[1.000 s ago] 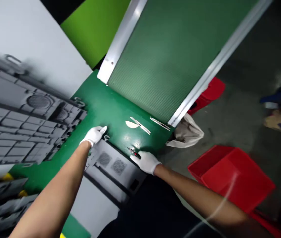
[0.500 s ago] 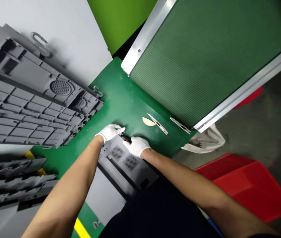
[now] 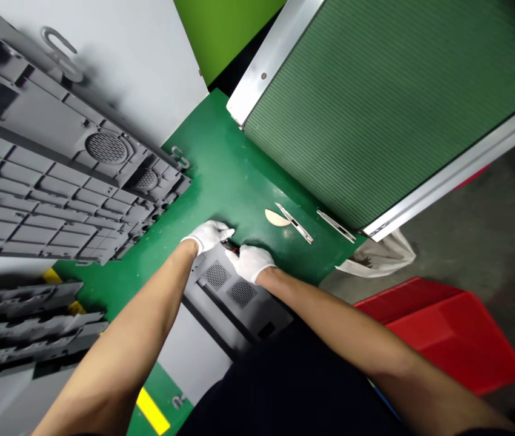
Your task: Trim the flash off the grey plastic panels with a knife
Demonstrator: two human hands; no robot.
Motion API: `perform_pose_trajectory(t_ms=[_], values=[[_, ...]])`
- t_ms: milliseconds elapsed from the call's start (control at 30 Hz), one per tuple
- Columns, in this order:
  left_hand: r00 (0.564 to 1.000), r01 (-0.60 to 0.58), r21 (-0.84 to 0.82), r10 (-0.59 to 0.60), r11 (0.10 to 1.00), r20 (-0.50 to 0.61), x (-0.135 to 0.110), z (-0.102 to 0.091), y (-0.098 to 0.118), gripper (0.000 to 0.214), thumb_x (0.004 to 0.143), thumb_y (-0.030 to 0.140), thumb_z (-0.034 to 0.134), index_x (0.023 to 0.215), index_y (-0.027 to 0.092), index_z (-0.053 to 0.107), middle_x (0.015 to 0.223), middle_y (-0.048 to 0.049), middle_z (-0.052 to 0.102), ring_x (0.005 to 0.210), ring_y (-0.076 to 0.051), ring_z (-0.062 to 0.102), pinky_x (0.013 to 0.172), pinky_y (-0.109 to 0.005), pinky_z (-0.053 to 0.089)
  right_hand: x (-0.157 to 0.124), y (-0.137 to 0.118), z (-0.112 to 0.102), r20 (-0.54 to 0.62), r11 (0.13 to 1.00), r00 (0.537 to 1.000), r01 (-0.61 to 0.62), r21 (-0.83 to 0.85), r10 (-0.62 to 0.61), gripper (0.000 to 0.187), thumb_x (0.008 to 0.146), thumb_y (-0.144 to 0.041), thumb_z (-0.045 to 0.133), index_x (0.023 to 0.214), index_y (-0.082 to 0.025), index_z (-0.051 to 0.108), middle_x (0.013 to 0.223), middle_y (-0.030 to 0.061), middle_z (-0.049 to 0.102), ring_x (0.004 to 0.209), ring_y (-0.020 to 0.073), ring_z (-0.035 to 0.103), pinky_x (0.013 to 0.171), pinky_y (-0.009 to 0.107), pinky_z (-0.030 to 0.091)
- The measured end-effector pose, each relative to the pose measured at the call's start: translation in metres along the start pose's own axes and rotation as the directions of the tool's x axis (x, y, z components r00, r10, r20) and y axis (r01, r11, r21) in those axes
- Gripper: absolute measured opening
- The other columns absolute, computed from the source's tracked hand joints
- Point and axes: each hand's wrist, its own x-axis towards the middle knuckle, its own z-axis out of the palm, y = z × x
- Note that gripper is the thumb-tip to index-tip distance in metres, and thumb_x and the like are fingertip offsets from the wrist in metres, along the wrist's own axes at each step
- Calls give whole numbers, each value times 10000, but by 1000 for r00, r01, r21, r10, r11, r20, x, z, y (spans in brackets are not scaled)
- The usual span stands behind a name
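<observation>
The head view showed two white-gloved hands working close together at the far edge of a grey panel (image 3: pixel 219 318), which lay on a green surface (image 3: pixel 221 169) right in front of the person. The right hand (image 3: pixel 252 263) was closed round a small dark tool (image 3: pixel 231 247) with a touch of red on it; the left hand (image 3: pixel 209 235) was pinched, thumb to fingers, by the panel's upper-left corner — whether it gripped anything could not be told.

Good handling here seemed to call for a steady panel, the left fingertips kept clear of the tool's tip, and a short, controlled squeeze rather than a twist, so that the grey edge was not marked.

The tool sat between the two hands, just at that far edge, its tip pointing leftward and slightly away from the person, toward the left hand. Its long axis ran roughly in line with the edge, though the glove hid the rear part. The panel's grilles and dark slot slanted from upper left to lower right; dark clothing covered its near end — so its full length could not be judged.
</observation>
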Motion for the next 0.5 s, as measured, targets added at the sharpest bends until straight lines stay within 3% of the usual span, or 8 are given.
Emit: perform_pose_trajectory(t_ms=[133, 233, 333, 400, 500], values=[[985, 146, 372, -170, 917, 34, 23, -2, 11, 525, 867, 640, 531, 770, 160, 721, 756, -79, 679, 677, -164, 530, 666, -266, 419, -4, -4, 4, -80, 998, 997, 12, -61, -17, 756, 1014, -669, 233, 1018, -78, 704, 935, 240, 750, 885, 328, 750, 785, 416, 554], [977, 162, 433, -205, 886, 54, 40, -4, 16, 539, 783, 666, 624, 670, 146, 712, 661, -98, 644, 678, -179, 539, 677, -273, 430, -5, -6, 7, -101, 997, 995, 16, -79, -24, 727, 1022, -651, 256, 1011, -74, 697, 928, 237, 750, 878, 311, 750, 789, 398, 555], [974, 175, 438, -220, 882, 53, 40, -5, 14, 558, 775, 678, 633, 664, 136, 713, 644, -94, 641, 665, -179, 543, 671, -281, 441, -4, -5, 7, -107, 997, 994, 22, -78, -30, 726, 1021, -659, 258, 1004, -84, 701, 930, 230, 755, 877, 310, 748, 792, 404, 557], [983, 143, 354, -173, 924, 54, 27, -5, 7, 549, 818, 670, 594, 741, 144, 734, 709, -79, 679, 675, -169, 559, 667, -267, 454, 0, -3, 5, -71, 998, 997, 24, -65, -28, 738, 1017, -666, 252, 1011, -89, 712, 941, 232, 757, 893, 321, 748, 801, 422, 556], [999, -26, -51, 24, 998, -25, -2, -4, -9, 519, 829, 657, 610, 898, 163, 753, 864, -58, 734, 752, -170, 614, 702, -255, 499, 6, 1, 0, 33, 999, 998, 53, -8, -52, 745, 1004, -676, 274, 1054, -89, 730, 990, 245, 756, 963, 348, 738, 833, 432, 547]])
